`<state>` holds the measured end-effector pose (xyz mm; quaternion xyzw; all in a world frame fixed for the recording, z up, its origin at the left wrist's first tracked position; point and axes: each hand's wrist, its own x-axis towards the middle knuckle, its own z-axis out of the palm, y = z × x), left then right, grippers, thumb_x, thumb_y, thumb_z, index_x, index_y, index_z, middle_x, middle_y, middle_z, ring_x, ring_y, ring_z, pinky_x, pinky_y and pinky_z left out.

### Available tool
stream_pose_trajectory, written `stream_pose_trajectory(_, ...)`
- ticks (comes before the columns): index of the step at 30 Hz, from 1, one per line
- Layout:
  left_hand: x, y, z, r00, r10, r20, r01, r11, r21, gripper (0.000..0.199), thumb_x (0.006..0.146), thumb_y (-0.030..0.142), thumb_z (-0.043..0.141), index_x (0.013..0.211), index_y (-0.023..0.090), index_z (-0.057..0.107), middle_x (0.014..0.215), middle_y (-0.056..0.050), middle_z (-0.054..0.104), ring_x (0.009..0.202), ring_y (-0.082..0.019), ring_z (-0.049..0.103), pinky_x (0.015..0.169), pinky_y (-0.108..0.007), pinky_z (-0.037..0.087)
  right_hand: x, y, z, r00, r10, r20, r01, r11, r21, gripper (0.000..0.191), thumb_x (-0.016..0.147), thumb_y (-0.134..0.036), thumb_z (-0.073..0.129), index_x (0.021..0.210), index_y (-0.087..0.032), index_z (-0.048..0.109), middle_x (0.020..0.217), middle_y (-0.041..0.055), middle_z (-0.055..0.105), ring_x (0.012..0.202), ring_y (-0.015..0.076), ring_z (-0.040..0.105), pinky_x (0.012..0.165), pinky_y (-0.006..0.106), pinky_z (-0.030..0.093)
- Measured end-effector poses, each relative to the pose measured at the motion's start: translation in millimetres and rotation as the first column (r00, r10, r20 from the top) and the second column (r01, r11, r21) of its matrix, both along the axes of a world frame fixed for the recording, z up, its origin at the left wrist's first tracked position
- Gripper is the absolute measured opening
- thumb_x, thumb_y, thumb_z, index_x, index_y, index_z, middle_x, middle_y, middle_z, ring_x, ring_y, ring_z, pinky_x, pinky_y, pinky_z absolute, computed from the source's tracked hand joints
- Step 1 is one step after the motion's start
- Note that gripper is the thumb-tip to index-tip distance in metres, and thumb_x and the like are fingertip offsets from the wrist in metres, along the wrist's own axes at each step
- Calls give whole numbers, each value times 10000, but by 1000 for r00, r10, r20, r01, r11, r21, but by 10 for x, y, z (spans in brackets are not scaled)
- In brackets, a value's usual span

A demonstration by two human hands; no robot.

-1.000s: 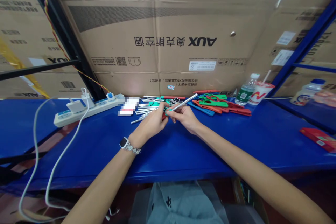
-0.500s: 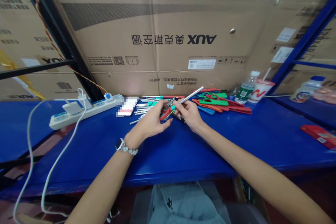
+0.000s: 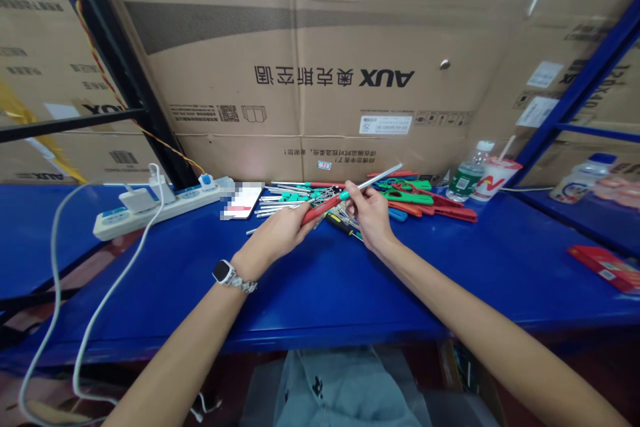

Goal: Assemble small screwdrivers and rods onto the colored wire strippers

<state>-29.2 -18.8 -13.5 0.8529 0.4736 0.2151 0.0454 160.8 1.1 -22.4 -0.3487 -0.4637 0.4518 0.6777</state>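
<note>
Over the blue table (image 3: 320,293), a red-handled metal rod (image 3: 320,208) with a teal collar slants up to the right between my hands. Its red handle is gripped by my left hand (image 3: 285,230), which wears a watch on the wrist. Near the collar, my right hand (image 3: 371,217) pinches the silver tube. Below the rod lies a yellow-and-black screwdriver (image 3: 340,223), its tip partly behind my right hand. Behind my left hand is a pile of silver rods (image 3: 270,200) with teal parts. Red, green, orange and blue plastic pieces (image 3: 407,197) are heaped beyond my right hand.
A phone (image 3: 244,201) and a white power strip (image 3: 165,205) with trailing cables are at left. A water bottle (image 3: 464,173), a paper cup (image 3: 495,177) and a red packet (image 3: 603,265) are at right. Cardboard (image 3: 320,33) stands behind.
My left hand has closed around the red handle; before, its fingers were looser. The rod has shifted slightly right and up, and the screwdriver shows more plainly.
</note>
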Motion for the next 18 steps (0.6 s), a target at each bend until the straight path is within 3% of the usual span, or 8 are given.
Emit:
stream_pose_trajectory(9,64,16,-94,994,41,103,-47,997,56,230,997,399,478,982,197,586,713,-57,628,614,-225,612,578,-315,413,-87,33,-10,995,-33,91,32,999,20,414,751,-596,735,762,-239,526,592,-28,486,516,112,437,496,288,369)
stream_pose_trajectory(15,139,-24,-61,992,124,-5,-123,991,59,209,1005,373,478,1000,191,579,689,-51,621,596,-233,629,557,-300,396,-143,-15,-12,997,-68,25,66,996,63,403,742,-575,752,722,-227,550,589,-29,493,515,103,409,486,272,346)
stream_pose_trajectory(18,180,-37,-71,992,126,24,-127,991,50,213,1014,365,458,1030,183,568,722,-67,647,621,-247,646,574,-308,402,-185,-57,20,996,-85,6,84,992,94,400,763,-582,741,700,-222,577,587,-28,486,522,101,394,487,264,344)
